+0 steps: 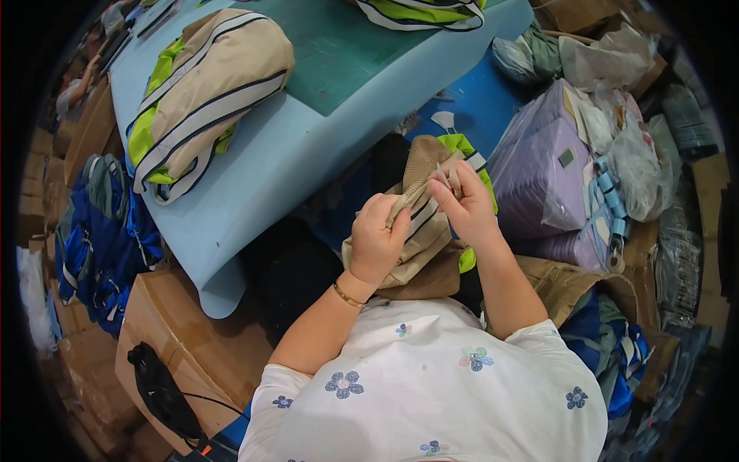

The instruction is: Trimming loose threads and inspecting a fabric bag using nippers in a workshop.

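A beige fabric bag [404,269] with brown mesh, lime-green parts and dark-edged white stripes lies bunched in my lap. My left hand [379,240] is closed on it, thumb and fingers pinching a fold of the beige cloth. Close by on the right, my right hand [466,202] is closed at the bag's upper edge. A thin pale sliver shows at its fingertips, too small to name. A similar beige and lime-green bag [223,85] lies on the table to the left.
The pale blue table cover [254,162] droops at its near corner, with a green mat [339,58] on top. Cardboard boxes [192,331] and blue bags [104,231] stand at left. To the right are a plastic-wrapped lilac stack [539,162] and more blue bags [608,346].
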